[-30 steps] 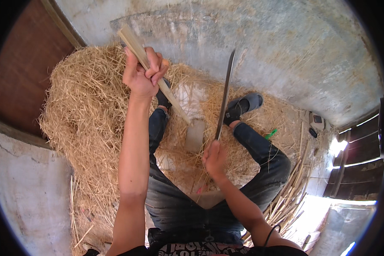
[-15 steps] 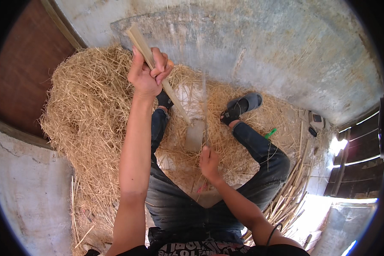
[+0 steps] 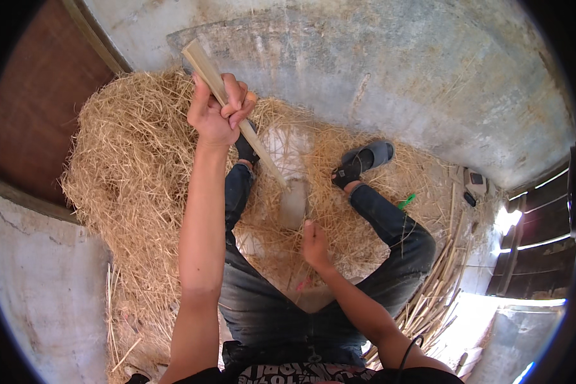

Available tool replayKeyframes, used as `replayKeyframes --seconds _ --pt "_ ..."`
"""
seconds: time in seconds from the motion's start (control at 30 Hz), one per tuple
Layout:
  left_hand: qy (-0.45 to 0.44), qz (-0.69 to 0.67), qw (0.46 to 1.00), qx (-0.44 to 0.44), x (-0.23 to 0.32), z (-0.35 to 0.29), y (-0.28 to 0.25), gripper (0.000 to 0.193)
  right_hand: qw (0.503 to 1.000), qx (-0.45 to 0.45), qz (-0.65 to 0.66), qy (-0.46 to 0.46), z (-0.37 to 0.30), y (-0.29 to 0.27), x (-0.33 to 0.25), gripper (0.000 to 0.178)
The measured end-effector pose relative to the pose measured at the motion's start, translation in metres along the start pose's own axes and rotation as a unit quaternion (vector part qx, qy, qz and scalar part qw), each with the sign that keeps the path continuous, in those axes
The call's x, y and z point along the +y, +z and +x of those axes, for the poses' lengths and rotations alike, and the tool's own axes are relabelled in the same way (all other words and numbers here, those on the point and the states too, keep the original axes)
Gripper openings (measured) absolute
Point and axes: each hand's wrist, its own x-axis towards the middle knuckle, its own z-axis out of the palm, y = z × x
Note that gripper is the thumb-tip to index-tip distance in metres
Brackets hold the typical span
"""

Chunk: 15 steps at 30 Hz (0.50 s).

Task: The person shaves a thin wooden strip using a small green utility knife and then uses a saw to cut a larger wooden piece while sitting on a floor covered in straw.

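Note:
My left hand (image 3: 221, 112) is closed around a long pale wooden stick (image 3: 262, 153), possibly split bamboo. The stick slants from upper left down to the right, wider at its top. Its lower tip reaches the far edge of a greyish block (image 3: 293, 211) on the ground between my feet; whether they touch, I cannot tell. Close to the block's near right corner is my right hand (image 3: 315, 245), its fingers curled. What that hand holds, if anything, is too indistinct to name.
A big straw heap (image 3: 131, 134) stands at left, with loose straw around my feet. A grey wall (image 3: 416, 70) curves behind. Thin sticks (image 3: 438, 269) lie at right beyond my knee, near a green object (image 3: 406, 201) and a small black item (image 3: 470, 199).
My left hand and the stick's top have shifted slightly left. My right hand has moved a little right and down. A faint upright streak above it is gone.

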Motion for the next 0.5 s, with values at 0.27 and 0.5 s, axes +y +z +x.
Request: replayKeyframes --seconds 0.27,0.5 --pt "0.027 -0.007 0.999 0.033 0.011 -0.015 -0.006 0.073 0.981 -0.015 0.008 0.193 -0.02 -0.017 0.014 0.048" --pt "0.169 0.194 0.913 0.316 -0.018 -0.004 0.032 0.061 0.996 0.026 0.083 -0.018 -0.051 0.017 -0.069 0.047"
